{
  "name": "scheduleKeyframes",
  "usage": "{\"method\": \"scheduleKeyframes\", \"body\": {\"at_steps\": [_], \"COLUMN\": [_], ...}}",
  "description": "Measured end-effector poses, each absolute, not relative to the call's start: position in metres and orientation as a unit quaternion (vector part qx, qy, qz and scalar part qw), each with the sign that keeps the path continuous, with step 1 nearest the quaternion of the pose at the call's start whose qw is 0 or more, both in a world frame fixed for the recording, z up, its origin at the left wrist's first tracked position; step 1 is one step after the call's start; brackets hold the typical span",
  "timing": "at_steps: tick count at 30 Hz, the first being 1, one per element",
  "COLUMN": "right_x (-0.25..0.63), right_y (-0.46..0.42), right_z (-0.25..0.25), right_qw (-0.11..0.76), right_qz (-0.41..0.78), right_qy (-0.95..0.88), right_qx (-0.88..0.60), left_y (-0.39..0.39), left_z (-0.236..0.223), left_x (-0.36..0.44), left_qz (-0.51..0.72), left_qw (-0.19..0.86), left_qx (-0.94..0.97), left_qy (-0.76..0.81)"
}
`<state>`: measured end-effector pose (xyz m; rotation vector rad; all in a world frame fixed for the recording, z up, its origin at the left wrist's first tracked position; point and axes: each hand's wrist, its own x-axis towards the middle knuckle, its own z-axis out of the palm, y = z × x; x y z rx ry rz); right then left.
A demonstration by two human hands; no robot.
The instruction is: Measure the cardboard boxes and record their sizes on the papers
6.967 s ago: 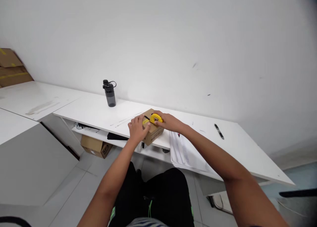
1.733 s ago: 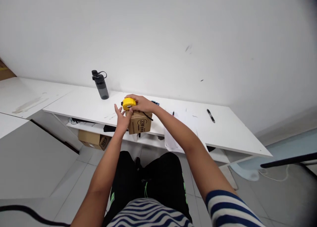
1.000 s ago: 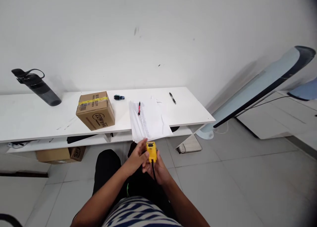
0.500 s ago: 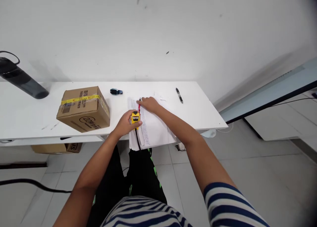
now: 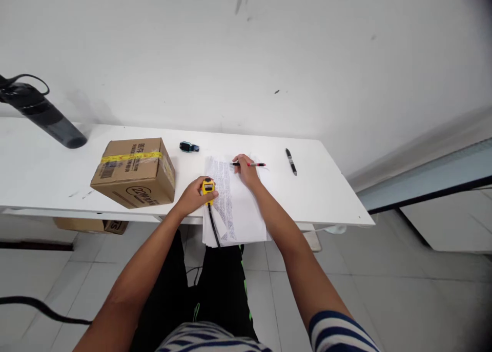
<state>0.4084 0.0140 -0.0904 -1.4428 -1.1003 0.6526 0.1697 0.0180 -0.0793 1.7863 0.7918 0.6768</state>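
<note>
My left hand (image 5: 194,198) grips a yellow tape measure (image 5: 208,186) at the left edge of a stack of printed papers (image 5: 234,208) that overhangs the front of the white table (image 5: 326,193). A black strap hangs down from the tape measure. My right hand (image 5: 246,170) holds a red and black pen (image 5: 251,164) over the top of the papers. A cardboard box (image 5: 134,171) with yellow tape stands to the left of my left hand.
A black pen (image 5: 291,161) lies right of the papers. A small dark device (image 5: 189,147) lies behind the box. A dark water bottle (image 5: 42,116) stands at the far left. Another cardboard box (image 5: 92,225) sits under the table. A black cable (image 5: 38,308) crosses the tiled floor.
The tape measure came off the box, passed through both hands at my lap and now rests in my left hand by the papers. My right hand has picked up the red pen.
</note>
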Motion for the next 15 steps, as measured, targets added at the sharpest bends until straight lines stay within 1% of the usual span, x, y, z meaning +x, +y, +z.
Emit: {"method": "scheduleKeyframes", "body": {"at_steps": [5, 10, 15], "right_x": [0.407, 0.406, 0.408], "right_y": [0.01, 0.011, 0.011], "right_z": [-0.092, -0.09, -0.093], "right_qw": [0.539, 0.534, 0.526], "right_qz": [0.252, 0.252, 0.254], "right_qy": [-0.474, -0.466, -0.478], "right_qx": [-0.649, -0.659, -0.655], "left_y": [0.021, 0.025, 0.025], "left_z": [-0.082, -0.089, -0.091], "left_x": [0.169, 0.17, 0.171], "left_qz": [0.31, 0.335, 0.335], "left_qw": [0.537, 0.563, 0.557], "left_qx": [0.711, 0.681, 0.684], "left_qy": [0.331, 0.326, 0.331]}}
